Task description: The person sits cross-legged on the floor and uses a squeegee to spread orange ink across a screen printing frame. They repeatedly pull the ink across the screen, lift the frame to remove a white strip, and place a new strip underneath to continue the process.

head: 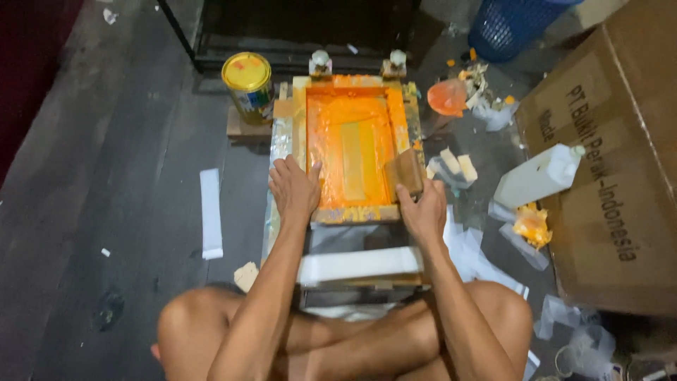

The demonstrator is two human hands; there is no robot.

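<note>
From my feed I look down on a dark grey concrete floor (120, 162); I sit cross-legged on it, and the largest thing beside me is a big brown cardboard box (613, 169) on the right. Straight ahead sits the wooden-framed rectangular printing screen (352, 152), hinged at its far edge and lying flat on its low stand. Its mesh is flooded with orange ink, and a paler rectangle shows in the middle, so I judge that ink is already spread across the design and a pass is either starting or finishing; I cannot tell which.

A white plastic jug (539, 176) lies against the box, and a round paint tin with a yellow lid (247, 83) stands at the frame's far left corner.

My left hand (295, 189) lies flat on the frame's near left edge, fingers spread and pressing down, gripping nothing. My right hand (423, 208) has its fingers clamped on a brown wooden squeegee block (405, 171), which stands on the mesh at the near right corner.

White paper strips (211, 212) and ink-stained scraps litter the floor; whether any are printed I cannot tell.
</note>
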